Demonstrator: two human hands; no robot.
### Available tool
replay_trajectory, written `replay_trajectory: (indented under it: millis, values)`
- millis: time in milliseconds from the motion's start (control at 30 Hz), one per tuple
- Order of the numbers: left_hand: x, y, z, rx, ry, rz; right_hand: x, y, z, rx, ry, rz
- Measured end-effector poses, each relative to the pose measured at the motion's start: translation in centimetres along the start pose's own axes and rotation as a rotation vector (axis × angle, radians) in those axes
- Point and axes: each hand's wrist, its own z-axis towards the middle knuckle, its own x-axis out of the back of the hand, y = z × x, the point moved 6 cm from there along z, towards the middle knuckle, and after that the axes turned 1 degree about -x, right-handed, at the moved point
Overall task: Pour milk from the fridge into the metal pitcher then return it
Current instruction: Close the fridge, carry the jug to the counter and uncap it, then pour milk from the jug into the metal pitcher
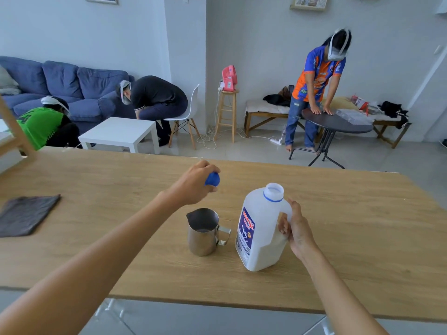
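A white plastic milk jug (pixel 260 228) with a blue and red label stands upright on the wooden table (pixel 350 238), its mouth uncapped. My right hand (pixel 296 226) grips the jug's handle on its right side. Just left of the jug stands the metal pitcher (pixel 203 234), upright, handle toward the jug; it looks nearly empty inside. My left hand (pixel 197 182) hovers above and behind the pitcher, fingers curled round the blue cap (pixel 212 179).
A dark grey cloth (pixel 26 215) lies on the table's left side. Beyond the table's far edge are a white low table (pixel 121 135), a blue sofa, a round black table (pixel 338 123) and three people.
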Motion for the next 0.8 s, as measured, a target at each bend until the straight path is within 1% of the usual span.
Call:
replay_trajectory:
  millis: [67,167,300,467,567,733,800]
  values:
    - [0.0,-4.2,-1.3,0.130,-0.004,0.041,0.0,0.0,0.1,0.015,0.008,-0.015]
    - [-1.7,-9.5,-3.9,0.290,-0.070,0.104,0.1,0.1,0.1,0.030,0.030,-0.019]
    - [-5.7,-13.2,-7.0,0.402,-0.169,0.107,0.1,0.0,-0.1,0.035,0.056,-0.015]
    - [-10.6,-14.5,-10.0,0.428,-0.246,0.082,0.1,0.1,-0.8,0.089,0.109,-0.066]
    - [-13.0,-14.8,-11.2,0.413,-0.256,0.047,-0.1,0.1,-1.3,0.112,0.148,-0.100]
    - [-14.1,-14.5,-11.8,0.363,-0.138,0.039,-0.2,-0.3,-1.9,0.134,0.217,-0.132]
    - [-14.1,-14.9,-12.1,0.375,-0.081,0.001,-0.3,-0.5,-1.9,0.145,0.231,-0.150]
